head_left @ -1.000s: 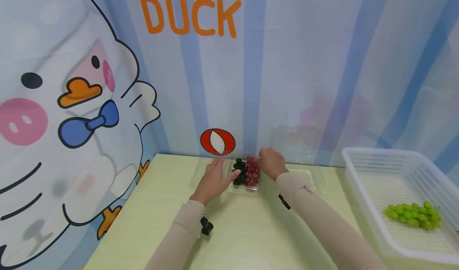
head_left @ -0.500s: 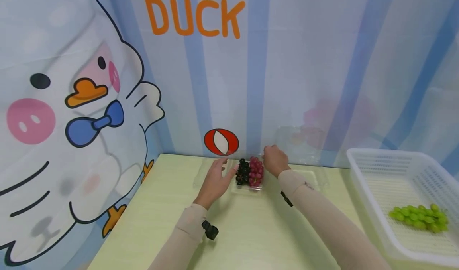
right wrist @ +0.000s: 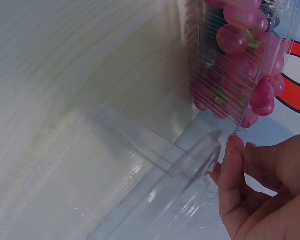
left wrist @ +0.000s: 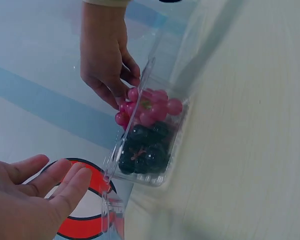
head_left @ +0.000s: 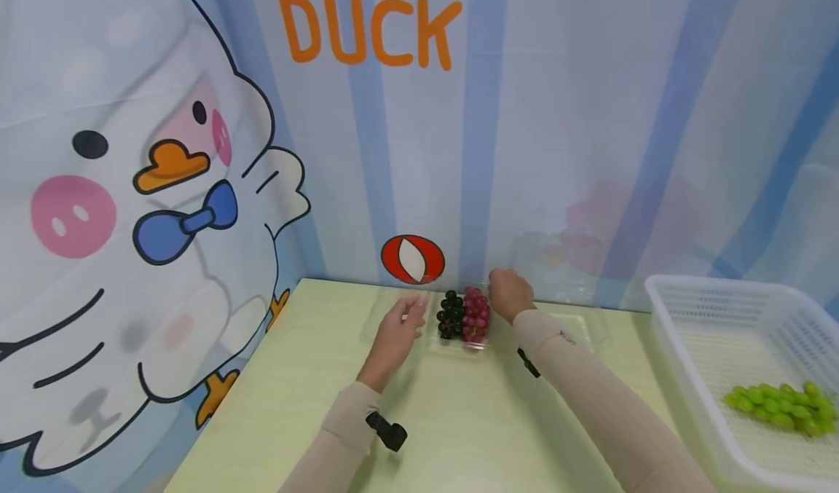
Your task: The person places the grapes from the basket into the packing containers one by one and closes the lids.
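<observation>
A clear plastic box (head_left: 457, 349) stands near the back of the table. Inside, dark grapes (head_left: 450, 315) lie on the left beside red grapes (head_left: 476, 317). My right hand (head_left: 510, 294) is at the box's right end; in the right wrist view its thumb and finger pinch the rim corner beside the red grapes. My left hand (head_left: 397, 330) hovers just left of the box with its fingers loosely bent and apart from it, as the left wrist view also shows. Some red grapes rise above the rim near the right fingers.
Right of the box sits another clear plastic container (right wrist: 140, 150), its raised part (head_left: 557, 263) against the printed curtain. A clear flap (head_left: 376, 317) lies left of the box. A white basket (head_left: 684, 376) with green grapes (head_left: 783, 408) stands at the right.
My left hand has drawn back to the left, away from the dark grapes, and its fingers have bent. The right hand stays at the box's right end. The head view has shifted slightly left.
</observation>
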Tool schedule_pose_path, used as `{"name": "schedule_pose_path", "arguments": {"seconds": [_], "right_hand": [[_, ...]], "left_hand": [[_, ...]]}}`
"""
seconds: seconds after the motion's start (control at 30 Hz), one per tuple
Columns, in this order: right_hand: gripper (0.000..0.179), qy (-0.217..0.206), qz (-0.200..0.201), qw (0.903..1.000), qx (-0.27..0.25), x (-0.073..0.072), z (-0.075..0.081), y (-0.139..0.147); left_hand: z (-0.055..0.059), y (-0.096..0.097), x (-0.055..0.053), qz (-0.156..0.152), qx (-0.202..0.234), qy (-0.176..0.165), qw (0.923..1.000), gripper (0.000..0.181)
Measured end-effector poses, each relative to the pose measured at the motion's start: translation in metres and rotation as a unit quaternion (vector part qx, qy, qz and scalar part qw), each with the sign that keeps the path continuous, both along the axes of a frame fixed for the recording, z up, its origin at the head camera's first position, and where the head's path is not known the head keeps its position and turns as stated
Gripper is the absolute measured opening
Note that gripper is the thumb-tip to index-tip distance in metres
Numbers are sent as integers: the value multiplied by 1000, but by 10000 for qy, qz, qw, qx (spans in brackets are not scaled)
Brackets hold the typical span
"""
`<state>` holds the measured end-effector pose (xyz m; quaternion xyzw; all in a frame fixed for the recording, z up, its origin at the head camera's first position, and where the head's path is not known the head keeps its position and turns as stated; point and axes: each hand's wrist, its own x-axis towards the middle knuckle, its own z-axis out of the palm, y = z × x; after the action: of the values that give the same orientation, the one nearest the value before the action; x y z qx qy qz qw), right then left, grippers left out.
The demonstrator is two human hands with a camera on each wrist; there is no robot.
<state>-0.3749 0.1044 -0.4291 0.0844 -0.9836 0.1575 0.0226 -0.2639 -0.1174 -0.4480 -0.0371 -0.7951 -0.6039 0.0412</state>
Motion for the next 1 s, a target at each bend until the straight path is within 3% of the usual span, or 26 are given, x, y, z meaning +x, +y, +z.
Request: {"name": "schedule_pose_path", "arguments": {"seconds": [0.17,0.3,0.47,0.63,0.83,1.0], "right_hand": [[19,-40,12,10000,25,-2,-1,-1],[20,-72,-7,10000,-19,-5,-1,-1],[21,-84,-20,9999,-110,-8,-1,0],[23,-50,-97,9999,-117,-12,-2,0],[23,44,-135,9998,-102,-14,-5,-2],[22,41,-196,9998,-91,-16,-8,-5]], "left_hand": [[-1,0,5,-33,604,-329,9976,78],[-2,0,9,-124,1078,-905,9900,81],[-7,-4,17,-469,1808,-1671,9681,86],[-16,-8,18,-808,2337,-2127,9453,89],[-25,-10,15,-667,2922,-2563,9190,82],[-28,-12,14,-400,3600,-2653,8935,77]]}}
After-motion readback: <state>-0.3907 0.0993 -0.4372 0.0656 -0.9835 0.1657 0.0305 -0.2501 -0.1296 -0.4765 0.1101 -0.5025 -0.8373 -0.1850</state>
